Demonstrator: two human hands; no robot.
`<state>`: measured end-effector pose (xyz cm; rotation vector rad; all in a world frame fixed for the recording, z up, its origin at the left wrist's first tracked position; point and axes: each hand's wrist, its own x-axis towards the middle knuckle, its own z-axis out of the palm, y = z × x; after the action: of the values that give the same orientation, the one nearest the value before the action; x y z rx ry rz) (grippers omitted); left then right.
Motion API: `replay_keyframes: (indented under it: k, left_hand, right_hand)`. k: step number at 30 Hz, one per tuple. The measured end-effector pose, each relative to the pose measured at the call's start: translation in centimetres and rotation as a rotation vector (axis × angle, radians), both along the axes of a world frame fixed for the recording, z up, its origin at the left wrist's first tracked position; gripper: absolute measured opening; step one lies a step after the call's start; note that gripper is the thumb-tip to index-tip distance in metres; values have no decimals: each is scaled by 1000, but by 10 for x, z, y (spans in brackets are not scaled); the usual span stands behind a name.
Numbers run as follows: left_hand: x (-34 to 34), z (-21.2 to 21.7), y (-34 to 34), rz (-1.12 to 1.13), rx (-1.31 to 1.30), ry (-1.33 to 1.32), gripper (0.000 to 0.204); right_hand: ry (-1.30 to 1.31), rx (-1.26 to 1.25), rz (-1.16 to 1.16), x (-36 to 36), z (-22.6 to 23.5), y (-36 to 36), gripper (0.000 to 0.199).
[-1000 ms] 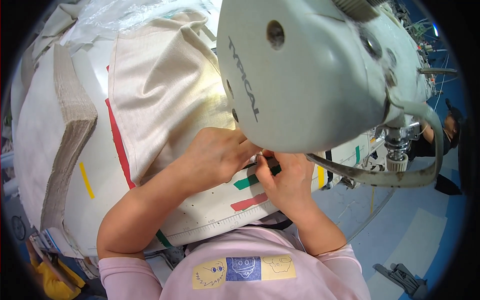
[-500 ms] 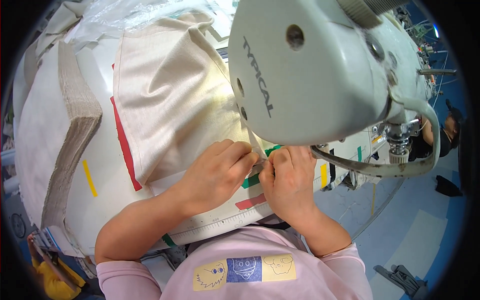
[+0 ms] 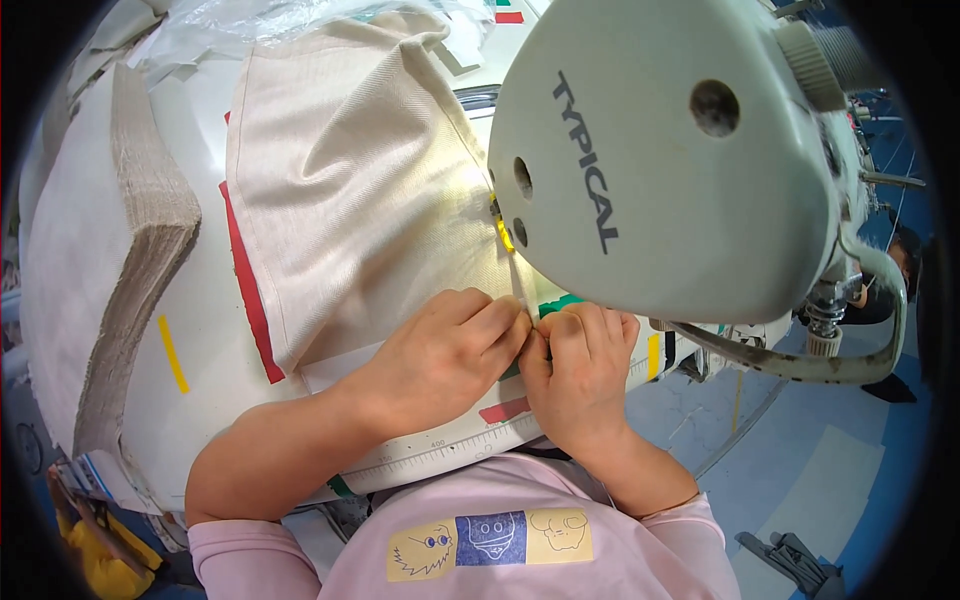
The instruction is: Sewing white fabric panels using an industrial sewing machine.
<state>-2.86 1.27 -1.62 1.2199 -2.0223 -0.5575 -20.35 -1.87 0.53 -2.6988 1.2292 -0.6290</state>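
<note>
A cream twill fabric piece (image 3: 330,190) with stitched edges lies rumpled across the table, its right edge running under the head of a white sewing machine (image 3: 650,170). My left hand (image 3: 450,345) pinches the near right corner of this fabric, fingers closed on its folded edge. Close beside it, almost touching, my right hand (image 3: 582,370) is also closed, thumb and fingertips pinching the same corner. The fingertips hide just how the fold is held. A yellow part (image 3: 504,236) shows by the fabric edge, just left of the machine head.
A thick stack of cut cream fabric (image 3: 150,230) stands at the left. Clear plastic film (image 3: 240,30) lies at the back. A ruler strip (image 3: 430,450) follows the table's near edge. At the right, a curved lever (image 3: 790,365) juts out below the machine head. Other people are at both sides.
The machine head appears farther right and larger, uncovering the yellow part, as my view has shifted. Both hands stay at the fabric corner, the fingers slightly rearranged.
</note>
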Motion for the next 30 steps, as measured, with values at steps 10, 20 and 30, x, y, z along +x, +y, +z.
replay_keyframes:
  k: [10, 20, 30]
  left_hand:
    - [1, -4, 1, 27, -224, -17, 26]
    - [3, 5, -1, 46, -84, -189, 27]
    - [7, 7, 1, -45, -194, -261, 27]
  right_hand:
    - [-34, 45, 5, 2, -3, 3, 17]
    - [-106, -2, 70, -9, -11, 11, 23]
    - [-114, 30, 107, -18, -7, 12, 34]
